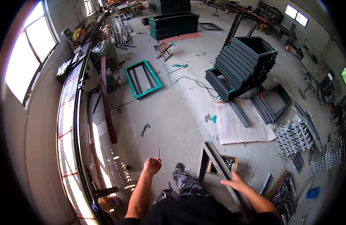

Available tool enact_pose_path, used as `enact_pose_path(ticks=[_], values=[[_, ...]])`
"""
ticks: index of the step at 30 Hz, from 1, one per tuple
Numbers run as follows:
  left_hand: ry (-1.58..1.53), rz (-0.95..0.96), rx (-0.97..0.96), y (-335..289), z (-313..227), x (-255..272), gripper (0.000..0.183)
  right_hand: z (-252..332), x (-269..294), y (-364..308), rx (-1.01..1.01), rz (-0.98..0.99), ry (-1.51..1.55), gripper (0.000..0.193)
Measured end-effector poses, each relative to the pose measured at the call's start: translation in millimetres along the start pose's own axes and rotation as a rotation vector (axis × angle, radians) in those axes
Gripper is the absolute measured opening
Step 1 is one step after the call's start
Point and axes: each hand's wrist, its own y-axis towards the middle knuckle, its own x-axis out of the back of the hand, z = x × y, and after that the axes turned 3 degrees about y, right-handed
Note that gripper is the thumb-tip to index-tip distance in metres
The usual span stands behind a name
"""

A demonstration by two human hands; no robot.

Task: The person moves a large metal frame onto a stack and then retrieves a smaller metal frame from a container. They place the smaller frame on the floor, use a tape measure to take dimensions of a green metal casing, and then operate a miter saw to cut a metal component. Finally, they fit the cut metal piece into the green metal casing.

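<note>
My left hand (pixel 153 166) is raised over the floor with its fingers curled together. A thin dark rod (pixel 159 153) sticks up from the fingertips; its kind is too small to make out. On the other side, my right hand (pixel 236 182) grips the upper bar of a dark grey metal frame (pixel 219 160), thumb laid across it. The frame stands at my right side, its near end running down past my forearm. Behind its bars sits a wooden box (pixel 233 164) of small metal parts, partly hidden.
A tall stack of dark frames (pixel 244 63) rises ahead right, beside a pale mat (pixel 244 131). A green-edged frame (pixel 143 78) and a hammer-like tool (pixel 145 129) lie on the floor. Along the left wall runs a long bench (pixel 69 123); metal brackets (pixel 295 135) are piled at right.
</note>
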Motion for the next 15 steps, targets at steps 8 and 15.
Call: enact_pose_path(ticks=[8, 15], values=[[0.533, -1.363, -0.458, -0.6, -150.1, 63.6, 0.026, 137.6, 102.6, 159.0, 0.012, 0.023, 0.188, 0.083], [0.299, -1.506, -0.051, 64.2, -205.4, 32.8, 0.029, 285.7, 203.8, 316.7, 0.034, -0.206, 0.053, 0.078]])
